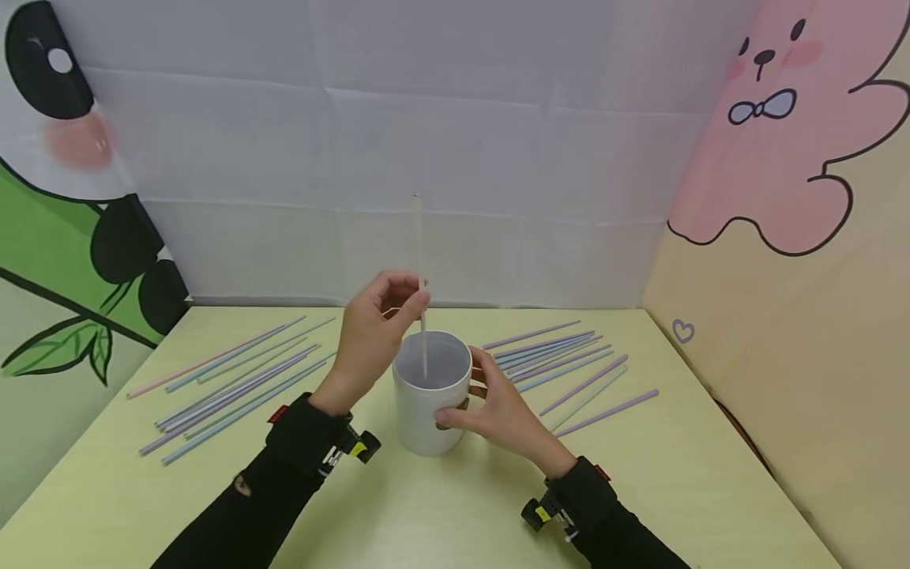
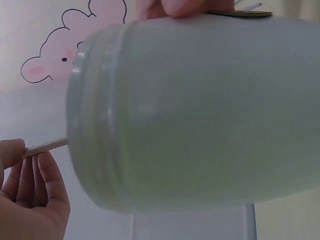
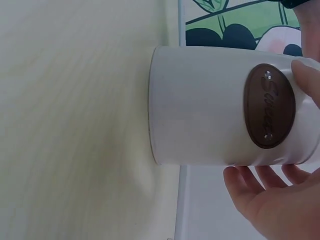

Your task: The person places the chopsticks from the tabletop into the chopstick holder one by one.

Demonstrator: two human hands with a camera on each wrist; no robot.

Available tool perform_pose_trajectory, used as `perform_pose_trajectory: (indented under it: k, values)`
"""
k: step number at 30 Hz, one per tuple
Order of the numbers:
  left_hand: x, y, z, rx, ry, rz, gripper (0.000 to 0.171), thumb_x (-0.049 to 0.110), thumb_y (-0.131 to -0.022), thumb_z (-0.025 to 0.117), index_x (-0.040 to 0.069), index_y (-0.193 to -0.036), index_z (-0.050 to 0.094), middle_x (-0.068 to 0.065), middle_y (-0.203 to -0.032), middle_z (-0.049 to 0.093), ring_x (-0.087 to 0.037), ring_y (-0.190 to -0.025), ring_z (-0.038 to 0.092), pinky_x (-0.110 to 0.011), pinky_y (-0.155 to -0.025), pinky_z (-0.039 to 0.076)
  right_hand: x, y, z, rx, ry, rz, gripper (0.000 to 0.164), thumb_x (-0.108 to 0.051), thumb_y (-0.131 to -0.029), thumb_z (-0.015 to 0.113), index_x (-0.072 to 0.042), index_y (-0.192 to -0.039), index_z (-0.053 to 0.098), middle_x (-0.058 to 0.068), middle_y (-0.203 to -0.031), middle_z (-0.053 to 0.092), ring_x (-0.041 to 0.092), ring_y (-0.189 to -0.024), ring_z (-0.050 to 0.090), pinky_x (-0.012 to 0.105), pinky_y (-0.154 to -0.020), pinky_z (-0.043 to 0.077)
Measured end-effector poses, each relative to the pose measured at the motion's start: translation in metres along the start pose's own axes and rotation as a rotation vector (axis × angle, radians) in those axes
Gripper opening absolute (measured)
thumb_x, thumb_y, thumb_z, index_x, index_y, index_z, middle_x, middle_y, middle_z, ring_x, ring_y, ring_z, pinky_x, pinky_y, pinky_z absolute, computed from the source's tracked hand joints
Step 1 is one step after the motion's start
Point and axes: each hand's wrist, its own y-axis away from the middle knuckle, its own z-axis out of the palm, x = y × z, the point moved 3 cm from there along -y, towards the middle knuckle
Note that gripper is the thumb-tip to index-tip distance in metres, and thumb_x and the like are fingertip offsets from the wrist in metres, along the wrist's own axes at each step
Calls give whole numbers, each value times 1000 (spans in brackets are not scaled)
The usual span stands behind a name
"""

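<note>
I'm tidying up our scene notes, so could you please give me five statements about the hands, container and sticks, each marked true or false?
1. The left hand pinches a pale stick whose lower end is inside the white container. True.
2. Both hands pinch sticks. False: the right hand grips the container's side.
3. The container lies on its side. False: it stands upright on the table.
4. Loose sticks lie to either side of the container. True.
5. The container's outside is plain. False: it bears a brown oval badge.
</note>
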Motion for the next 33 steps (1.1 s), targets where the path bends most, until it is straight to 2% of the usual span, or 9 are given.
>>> perform_pose_trajectory:
  k: [7,14,21,33]
  values:
    - [-16,7,6,-28,-80,-6,22,22,-102,74,10,-120,69,-5,-105,73,-16,-95,70,-24,-85,58,4,0,3,16,32,7,95,-18,-84,93,-13,-161,36,10,-150,54,33,-138,54,51,-114,48]
    - [-29,13,12,-38,-142,8,20,20,-101,76,10,-117,70,-4,-103,74,-16,-93,70,-24,-82,58,7,-3,9,3,-4,1,103,-18,-82,93,-16,-163,30,11,-152,52,31,-139,52,54,-115,44]
    - [-31,17,16,-31,-153,33,19,17,-100,77,8,-116,71,-5,-103,75,-17,-91,71,-22,-80,58,9,-9,19,-21,-44,11,111,-20,-80,95,-17,-163,21,13,-150,50,31,-133,54,50,-110,45]
    - [-34,17,16,-28,-167,59,18,13,-98,77,7,-114,71,-5,-100,75,-16,-89,71,-24,-80,59,13,-10,21,-1,-66,40,109,-18,-80,93,-17,-161,22,11,-150,50,29,-133,54,48,-110,45]
